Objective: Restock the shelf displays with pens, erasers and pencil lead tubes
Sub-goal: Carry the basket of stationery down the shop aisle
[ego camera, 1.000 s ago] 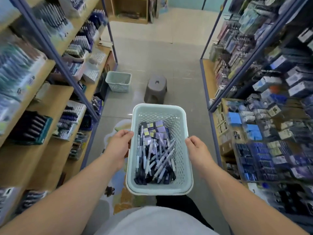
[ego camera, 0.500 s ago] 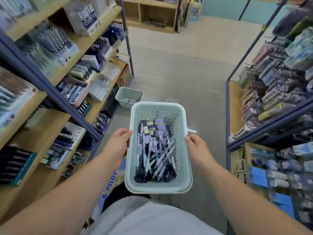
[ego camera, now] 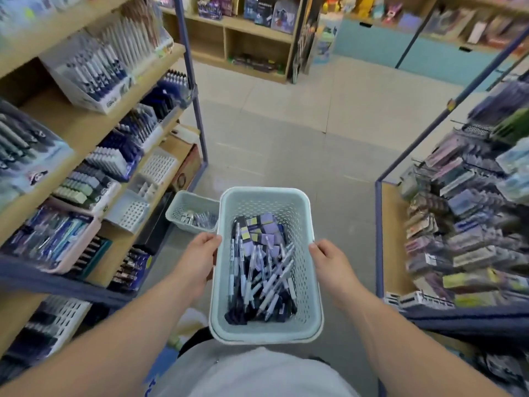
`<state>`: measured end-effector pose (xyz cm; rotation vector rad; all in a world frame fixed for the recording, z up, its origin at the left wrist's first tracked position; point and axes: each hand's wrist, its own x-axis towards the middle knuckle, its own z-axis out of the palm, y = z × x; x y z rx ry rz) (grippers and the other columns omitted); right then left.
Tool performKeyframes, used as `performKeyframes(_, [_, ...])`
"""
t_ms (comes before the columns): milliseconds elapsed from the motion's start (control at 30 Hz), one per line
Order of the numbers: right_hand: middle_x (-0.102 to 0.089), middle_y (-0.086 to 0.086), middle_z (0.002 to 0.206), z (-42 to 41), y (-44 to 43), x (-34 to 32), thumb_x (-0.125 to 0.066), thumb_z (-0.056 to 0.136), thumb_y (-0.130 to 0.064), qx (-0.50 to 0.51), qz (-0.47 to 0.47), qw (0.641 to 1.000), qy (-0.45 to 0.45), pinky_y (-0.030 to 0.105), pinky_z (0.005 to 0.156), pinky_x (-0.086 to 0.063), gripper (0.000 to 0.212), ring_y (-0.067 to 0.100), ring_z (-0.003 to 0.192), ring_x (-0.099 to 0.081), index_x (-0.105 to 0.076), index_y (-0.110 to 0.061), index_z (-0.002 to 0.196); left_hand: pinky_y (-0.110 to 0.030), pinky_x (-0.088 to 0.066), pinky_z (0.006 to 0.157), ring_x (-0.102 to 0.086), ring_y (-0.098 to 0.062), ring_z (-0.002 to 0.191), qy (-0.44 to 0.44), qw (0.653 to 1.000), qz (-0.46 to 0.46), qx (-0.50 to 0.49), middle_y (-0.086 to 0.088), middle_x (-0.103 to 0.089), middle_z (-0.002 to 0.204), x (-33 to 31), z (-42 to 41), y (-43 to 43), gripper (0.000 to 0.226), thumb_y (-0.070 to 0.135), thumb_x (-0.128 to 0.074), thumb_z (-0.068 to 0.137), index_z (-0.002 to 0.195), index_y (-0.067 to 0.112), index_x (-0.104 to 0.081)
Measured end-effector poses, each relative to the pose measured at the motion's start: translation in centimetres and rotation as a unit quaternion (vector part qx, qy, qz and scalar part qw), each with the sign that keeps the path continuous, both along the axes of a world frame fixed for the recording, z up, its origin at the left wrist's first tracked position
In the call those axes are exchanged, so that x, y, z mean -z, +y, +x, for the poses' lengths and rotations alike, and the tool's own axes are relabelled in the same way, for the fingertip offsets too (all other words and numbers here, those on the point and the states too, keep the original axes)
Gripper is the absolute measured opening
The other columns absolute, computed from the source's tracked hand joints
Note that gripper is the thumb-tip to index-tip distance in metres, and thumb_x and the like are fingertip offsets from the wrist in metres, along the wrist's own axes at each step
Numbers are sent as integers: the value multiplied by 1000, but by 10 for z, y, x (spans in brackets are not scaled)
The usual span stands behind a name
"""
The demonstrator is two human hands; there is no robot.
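Head view is showing the person moving further down the aisle than a second ago: the stool is gone from sight and the floor basket (ego camera: 183,206) is now lying just beside the carried basket (ego camera: 303,224), so the left shelf (ego camera: 86,130) displays are coming within reach. The left grip (ego camera: 200,253) and right grip (ego camera: 329,259) are both curling over its long rims; the pens (ego camera: 266,282) are still lying inside.

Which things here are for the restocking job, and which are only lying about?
Job: basket, gripped by left hand and right hand; pens and purple packs in it; empty trays on left shelf; floor basket of stock.
Lying about: right rack of packets; far shelf; blue cabinets.
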<state>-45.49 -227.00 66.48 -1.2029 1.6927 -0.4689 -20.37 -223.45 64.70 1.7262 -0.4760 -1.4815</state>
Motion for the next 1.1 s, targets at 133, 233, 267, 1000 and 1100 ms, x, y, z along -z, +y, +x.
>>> performKeyframes(133, [-63, 17, 85, 8, -89, -5, -45, 104, -36, -27, 7, 1000, 8, 35, 69, -43, 34, 20, 74, -52, -60, -7, 92, -44, -48, 80, -60, -27, 86, -17, 1000, -10, 1, -10, -67, 97, -4, 13, -81, 22, 40, -54, 98, 103, 20, -63])
performKeyframes(233, [-67, 13, 83, 11, -158, 1, -45, 103, -40, -72, 11, 997, 10, 37, 70, -48, 33, 20, 73, -57, -61, -15, 89, -52, -47, 101, -63, -24, 107, -42, 999, 2, -16, -2, -68, 112, 0, 14, -133, 24, 44, -53, 98, 111, 25, -59])
performKeyframes(267, [-69, 9, 84, 13, -182, 3, -45, 104, -40, -92, 17, 996, 17, 37, 72, -50, 32, 20, 74, -60, -63, -19, 89, -53, -44, 104, -61, -23, 110, -48, 999, 8, -24, -1, -66, 114, 1, 13, -148, 21, 42, -53, 99, 113, 26, -58])
performKeyframes(1000, [-63, 3, 79, 211, -405, 46, -48, 104, -36, -540, 64, 837, 66, 32, 64, -45, 28, 18, 70, -56, -59, -20, 84, -36, -54, 77, -65, -21, 94, -117, 889, 103, -429, -4, -66, 105, 39, 37, -193, 20, 23, -62, 97, 115, 20, -54])
performKeyframes(1100, [-62, 4, 78, 246, -390, 58, -48, 104, -32, -543, 70, 833, 83, 32, 63, -46, 27, 19, 70, -56, -59, -20, 82, -49, -54, 85, -66, -29, 92, -117, 888, 125, -426, -9, -67, 100, 48, 69, -175, 14, 22, -65, 94, 105, 20, -56])
